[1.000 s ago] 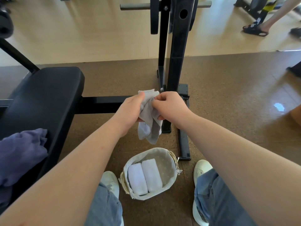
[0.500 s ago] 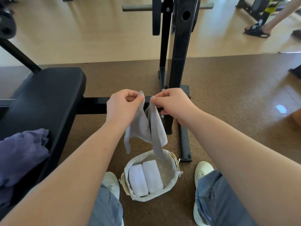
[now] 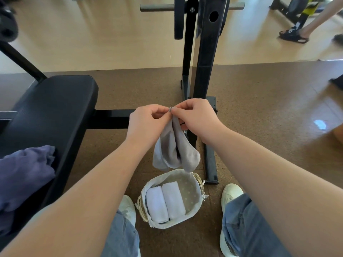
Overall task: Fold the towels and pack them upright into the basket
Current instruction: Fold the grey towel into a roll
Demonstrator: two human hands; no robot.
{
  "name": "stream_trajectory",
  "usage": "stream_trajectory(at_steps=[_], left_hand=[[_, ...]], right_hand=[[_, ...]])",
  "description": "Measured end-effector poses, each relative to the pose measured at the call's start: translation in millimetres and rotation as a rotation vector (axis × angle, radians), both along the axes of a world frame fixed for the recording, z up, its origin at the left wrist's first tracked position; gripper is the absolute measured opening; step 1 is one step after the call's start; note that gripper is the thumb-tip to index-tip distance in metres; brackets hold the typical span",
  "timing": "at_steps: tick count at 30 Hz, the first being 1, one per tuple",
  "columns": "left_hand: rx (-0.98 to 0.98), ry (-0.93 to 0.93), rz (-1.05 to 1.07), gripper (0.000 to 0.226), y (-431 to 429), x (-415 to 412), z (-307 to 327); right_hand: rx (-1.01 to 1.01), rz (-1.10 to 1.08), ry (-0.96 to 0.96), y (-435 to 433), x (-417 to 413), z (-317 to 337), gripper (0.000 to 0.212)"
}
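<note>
We hold a grey towel (image 3: 174,151) up in the air, right over the basket (image 3: 189,188). It does not touch the basket. Our left hand (image 3: 148,123) and our right hand (image 3: 196,117) are close together at the top of it. Each grip is a small pinch. Thumb and finger tips squeeze the top edge, and the other fingers are curled. The rest of the towel hangs down in loose folds.

The towel looks light and floppy. We think it will not stand up by itself, so it needs a tight fold or roll first. It cannot break and does not look slippery. The best place to hold it seems to be the top corners, one in each hand, so it opens flat. A very tiny pinch could let it slip and drop.

Two white towels (image 3: 156,204) sit side by side in the left part of the basket. The right part looks big enough for the grey one. The basket stands on the brown floor (image 3: 259,108) between our shoes (image 3: 231,193). A purple cloth (image 3: 24,175) lies on the black desk (image 3: 52,112) to our left.

A little tag (image 3: 204,196) hangs on the basket's side, too small to read. A far-off sandal (image 3: 295,35) has white marks, too blurry to read.
</note>
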State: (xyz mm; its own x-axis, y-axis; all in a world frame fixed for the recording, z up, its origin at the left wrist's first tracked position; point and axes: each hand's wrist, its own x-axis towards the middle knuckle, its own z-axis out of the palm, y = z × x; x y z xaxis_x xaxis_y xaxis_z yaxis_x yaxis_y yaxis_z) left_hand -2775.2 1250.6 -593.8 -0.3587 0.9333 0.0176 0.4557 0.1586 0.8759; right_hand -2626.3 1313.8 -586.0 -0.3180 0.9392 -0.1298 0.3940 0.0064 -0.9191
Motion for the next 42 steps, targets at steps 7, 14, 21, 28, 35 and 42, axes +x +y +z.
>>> stream_trajectory(at_steps=[7,14,21,28,35,42], left_hand=[[0.002,-0.029,0.010,0.011,-2,3,0],[-0.018,-0.079,-0.025,0.017,-3,6,1],[-0.059,-0.130,-0.043,0.033,-4,6,5],[-0.130,-0.166,-0.122,0.043,-6,3,8],[-0.097,-0.013,-0.087,0.024,-4,-4,5],[-0.092,0.070,-0.164,0.023,-2,-17,12]], right_hand=[[0.052,0.002,-0.049,0,-1,-3,0.010],[0.050,-0.020,-0.043,-1,-2,-6,0.013],[0.150,0.068,-0.085,-2,1,-4,0.010],[0.153,0.060,-0.124,-6,0,-7,0.019],[0.108,0.075,-0.109,-6,-2,-8,0.003],[0.109,0.160,-0.021,-4,1,1,0.008]])
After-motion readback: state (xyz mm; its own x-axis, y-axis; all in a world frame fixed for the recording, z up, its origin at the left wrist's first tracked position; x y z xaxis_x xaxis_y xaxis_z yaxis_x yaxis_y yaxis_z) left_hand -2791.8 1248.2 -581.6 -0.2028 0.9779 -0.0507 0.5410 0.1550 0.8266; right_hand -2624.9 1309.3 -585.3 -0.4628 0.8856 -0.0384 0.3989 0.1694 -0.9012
